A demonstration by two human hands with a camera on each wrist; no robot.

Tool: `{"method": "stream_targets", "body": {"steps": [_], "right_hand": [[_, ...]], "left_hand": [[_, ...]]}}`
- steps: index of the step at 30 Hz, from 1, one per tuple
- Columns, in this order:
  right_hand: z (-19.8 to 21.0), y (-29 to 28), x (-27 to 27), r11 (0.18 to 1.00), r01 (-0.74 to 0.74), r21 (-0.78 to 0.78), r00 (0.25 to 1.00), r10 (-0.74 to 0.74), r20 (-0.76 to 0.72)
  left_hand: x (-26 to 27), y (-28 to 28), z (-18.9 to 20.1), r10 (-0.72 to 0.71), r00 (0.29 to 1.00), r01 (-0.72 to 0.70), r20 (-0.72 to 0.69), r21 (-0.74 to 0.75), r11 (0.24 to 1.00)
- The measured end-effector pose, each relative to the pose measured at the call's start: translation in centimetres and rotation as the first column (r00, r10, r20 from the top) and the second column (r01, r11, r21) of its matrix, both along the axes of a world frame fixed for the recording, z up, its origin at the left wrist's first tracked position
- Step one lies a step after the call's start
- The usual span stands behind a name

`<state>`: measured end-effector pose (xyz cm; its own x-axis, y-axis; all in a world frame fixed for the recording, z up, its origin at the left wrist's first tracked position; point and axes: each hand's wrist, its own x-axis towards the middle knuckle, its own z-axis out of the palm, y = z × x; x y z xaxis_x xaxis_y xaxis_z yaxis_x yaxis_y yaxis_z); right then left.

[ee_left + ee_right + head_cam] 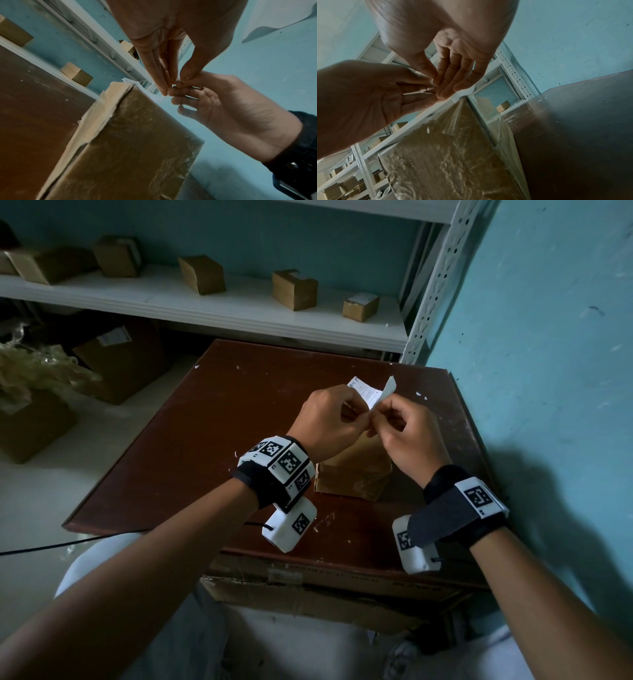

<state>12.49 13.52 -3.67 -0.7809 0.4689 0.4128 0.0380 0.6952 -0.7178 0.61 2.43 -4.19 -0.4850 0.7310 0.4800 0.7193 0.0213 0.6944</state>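
Observation:
A taped brown cardboard box [354, 474] stands on the dark brown table [205, 440]. Just above its top, both hands meet on a white printed paper label [368, 395]. My left hand [347, 416] pinches the label's near edge between thumb and fingertips. My right hand [388, 419] pinches it from the right, and a thin white flap [389, 386] stands up beside that hand. In the left wrist view the left fingertips [164, 88] touch the right hand [231, 106] above the box [128, 142]. The right wrist view shows the same pinch over the glossy box [445, 155].
A white metal shelf [239, 313] behind the table carries several small cardboard boxes [294, 289]. A blue wall [548, 371] closes off the right side. Larger boxes [120, 361] and crumpled plastic [37, 371] lie on the floor at left. Another carton [308, 594] sits under the table's near edge.

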Motion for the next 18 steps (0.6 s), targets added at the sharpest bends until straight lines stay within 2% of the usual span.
{"method": "stream_targets", "body": {"steps": [18], "right_hand": [[0.25, -0.2, -0.03, 0.999, -0.021, -0.033, 1.0, 0.02, -0.014]], "left_hand": [[0.06, 0.0, 0.42, 0.029, 0.996, -0.032, 0.079, 0.032, 0.999]]}}
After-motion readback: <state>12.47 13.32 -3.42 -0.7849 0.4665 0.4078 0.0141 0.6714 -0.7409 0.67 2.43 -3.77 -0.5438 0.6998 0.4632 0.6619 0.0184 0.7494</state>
